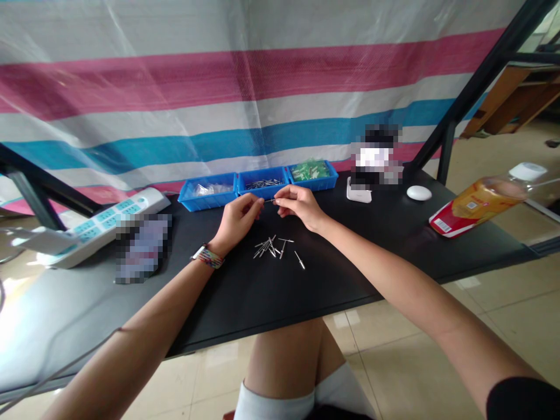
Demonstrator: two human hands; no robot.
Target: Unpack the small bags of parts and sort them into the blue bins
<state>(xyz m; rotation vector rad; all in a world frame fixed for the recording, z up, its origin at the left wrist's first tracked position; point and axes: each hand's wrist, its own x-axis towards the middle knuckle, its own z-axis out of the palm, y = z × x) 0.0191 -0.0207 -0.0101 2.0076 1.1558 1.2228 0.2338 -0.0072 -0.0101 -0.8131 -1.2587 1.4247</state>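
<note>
My left hand [238,221] is pinched closed, a patterned band on its wrist. Facing it, my right hand [301,207] is also closed, thumb against fingers. Between the two sets of fingertips runs a thin silver blind rivet [269,200], with both of its ends hidden. Below the hands, a small loose pile of blind rivets [265,247] lies on the black tabletop [245,297]. One single rivet [300,260] lies apart to the right. Just behind the hands, the middle blue bin [263,192] holds more thin metal pieces.
A left blue bin [207,201] holds clear plastic pieces; a right blue bin [324,185] holds green ones. Leftward lie a power strip [109,219] and a blurred item [143,248]. A white case [359,192], white mouse [419,193] and drink bottle [481,201] are rightward.
</note>
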